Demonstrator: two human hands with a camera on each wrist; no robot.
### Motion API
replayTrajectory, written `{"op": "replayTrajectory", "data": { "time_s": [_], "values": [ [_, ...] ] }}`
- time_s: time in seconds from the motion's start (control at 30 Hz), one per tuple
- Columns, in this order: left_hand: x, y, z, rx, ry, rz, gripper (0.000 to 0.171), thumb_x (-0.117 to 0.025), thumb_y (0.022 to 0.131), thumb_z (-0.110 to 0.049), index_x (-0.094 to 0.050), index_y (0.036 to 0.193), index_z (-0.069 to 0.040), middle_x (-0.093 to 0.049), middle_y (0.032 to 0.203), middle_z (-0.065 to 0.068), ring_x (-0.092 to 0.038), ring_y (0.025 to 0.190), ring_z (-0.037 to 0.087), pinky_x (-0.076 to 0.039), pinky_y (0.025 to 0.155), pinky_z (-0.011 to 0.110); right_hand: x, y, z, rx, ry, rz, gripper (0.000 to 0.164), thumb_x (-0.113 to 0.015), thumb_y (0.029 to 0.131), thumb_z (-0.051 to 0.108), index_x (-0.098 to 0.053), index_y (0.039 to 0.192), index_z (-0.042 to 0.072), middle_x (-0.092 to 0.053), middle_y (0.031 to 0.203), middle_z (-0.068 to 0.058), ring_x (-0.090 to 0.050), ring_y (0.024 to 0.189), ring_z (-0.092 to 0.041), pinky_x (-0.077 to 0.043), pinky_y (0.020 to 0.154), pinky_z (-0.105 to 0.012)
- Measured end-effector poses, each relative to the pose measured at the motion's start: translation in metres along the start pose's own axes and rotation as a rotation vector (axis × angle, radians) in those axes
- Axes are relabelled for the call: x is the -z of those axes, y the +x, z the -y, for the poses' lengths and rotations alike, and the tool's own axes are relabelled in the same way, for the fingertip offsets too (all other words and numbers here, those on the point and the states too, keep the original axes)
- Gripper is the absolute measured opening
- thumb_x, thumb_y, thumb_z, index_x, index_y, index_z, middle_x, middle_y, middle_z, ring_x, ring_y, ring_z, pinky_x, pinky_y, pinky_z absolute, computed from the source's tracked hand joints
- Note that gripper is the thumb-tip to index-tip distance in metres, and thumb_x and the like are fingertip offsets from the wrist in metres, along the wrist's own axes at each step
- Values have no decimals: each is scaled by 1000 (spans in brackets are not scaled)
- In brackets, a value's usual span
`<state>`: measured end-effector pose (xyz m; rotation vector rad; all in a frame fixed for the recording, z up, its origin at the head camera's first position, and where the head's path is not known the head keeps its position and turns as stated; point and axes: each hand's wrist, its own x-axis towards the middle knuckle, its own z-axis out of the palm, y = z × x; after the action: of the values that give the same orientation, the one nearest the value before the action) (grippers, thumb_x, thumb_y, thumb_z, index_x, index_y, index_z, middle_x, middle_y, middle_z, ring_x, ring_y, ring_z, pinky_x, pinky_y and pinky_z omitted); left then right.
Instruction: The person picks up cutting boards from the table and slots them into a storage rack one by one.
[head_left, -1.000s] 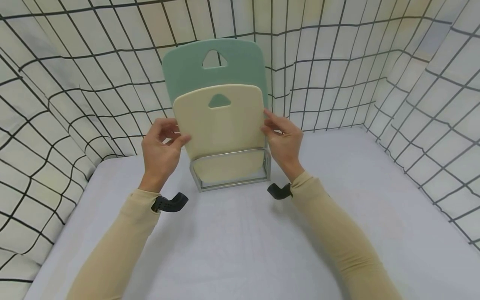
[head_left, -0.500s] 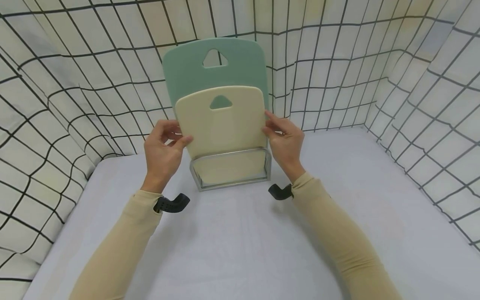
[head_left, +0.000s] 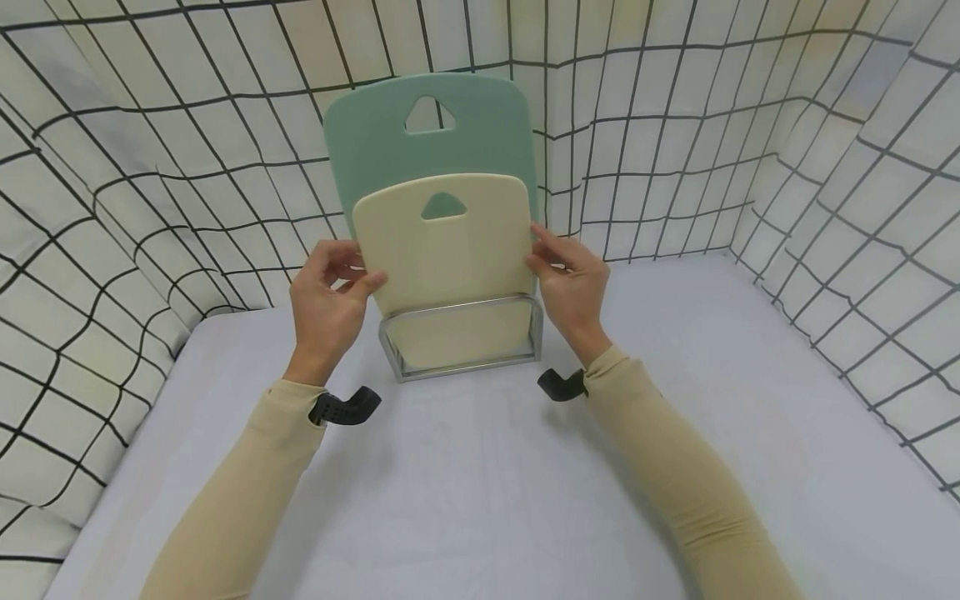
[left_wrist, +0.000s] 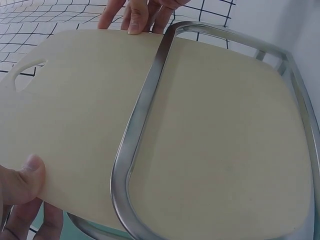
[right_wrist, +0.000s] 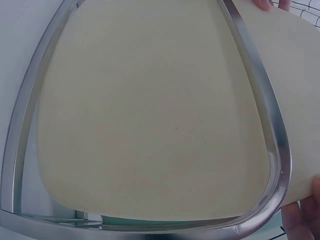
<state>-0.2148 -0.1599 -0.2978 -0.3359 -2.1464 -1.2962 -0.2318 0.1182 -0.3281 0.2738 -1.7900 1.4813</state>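
A cream cutting board [head_left: 442, 258] stands upright, leaning slightly back, its lower part behind the front bar of a metal rack [head_left: 465, 305]. Its left edge is pinched by my left hand [head_left: 327, 304], thumb on the front face and fingers behind. On the right edge my right hand [head_left: 572, 287] grips it between thumb and fingers. Behind it rises a larger green cutting board [head_left: 375, 142], whose lower part is hidden. In the left wrist view the cream board [left_wrist: 225, 135] passes behind the rack bar [left_wrist: 132, 130]; the right wrist view shows its lower end [right_wrist: 150, 115] near the rack's base.
The rack stands on a white-covered table [head_left: 480, 492]. White cloth walls with a black grid [head_left: 652, 125] enclose the back and both sides. A black wrist mount [head_left: 345, 407] sits at the left cuff, another mount [head_left: 561, 385] at the right.
The cream board has slid slightly down and to the right in the rack, its lower edge now nearer the base. Both hands have moved slightly with it.
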Motion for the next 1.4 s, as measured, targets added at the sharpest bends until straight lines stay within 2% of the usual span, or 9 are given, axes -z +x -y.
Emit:
{"op": "replayTrajectory", "data": {
  "time_s": [0.1,0.33,0.5,0.6,0.83,1.13,1.4],
  "values": [
    [-1,0,1,4,-1,2,34,-76,82,-6,-62,113,-7,-64,99,-1,-60,80,2,-53,79,12,1,-1,-1,3,3,1,37,-76,78,-3,-74,111,15,-74,92,-17,-72,81,-26,-59,73,-18],
    [-2,0,3,11,-7,-5,34,-77,81,-6,-63,112,-8,-63,97,-6,-60,79,2,-52,77,11,1,-4,-3,10,-17,0,36,-75,78,-3,-74,110,15,-75,91,-15,-70,78,-11,-59,73,-19],
    [-2,0,5,16,-10,-6,33,-77,81,-7,-63,111,-8,-60,94,-14,-60,79,2,-52,76,11,1,-4,-3,19,-24,6,36,-74,79,-3,-74,110,14,-75,91,-16,-71,78,-22,-59,72,-18],
    [-2,0,6,15,-5,-9,33,-77,81,-6,-63,112,-8,-61,95,-13,-60,79,2,-52,77,10,1,-4,-3,29,-24,7,36,-74,78,-3,-74,110,13,-75,91,-16,-71,78,-26,-59,72,-18],
    [-4,0,8,17,-8,-3,34,-76,82,-8,-63,113,-8,-65,99,-1,-60,80,1,-52,78,11,0,-4,-5,18,-34,10,37,-75,78,-3,-74,111,14,-75,92,-15,-72,79,-25,-58,70,-16],
    [-3,3,9,23,-17,0,34,-76,83,-12,-64,114,-9,-63,96,-8,-60,81,1,-51,80,10,-2,-1,-8,0,-41,33,38,-74,80,-2,-72,114,15,-74,96,-15,-73,84,-27,-59,70,-17],
    [-3,5,11,54,-36,20,37,-78,82,-13,-65,116,-12,-65,99,0,-61,83,-1,-52,81,11,-4,1,-10,-29,-46,29,37,-75,79,-3,-72,114,10,-74,97,-19,-73,86,-29,-56,71,-11]
  ]
}}
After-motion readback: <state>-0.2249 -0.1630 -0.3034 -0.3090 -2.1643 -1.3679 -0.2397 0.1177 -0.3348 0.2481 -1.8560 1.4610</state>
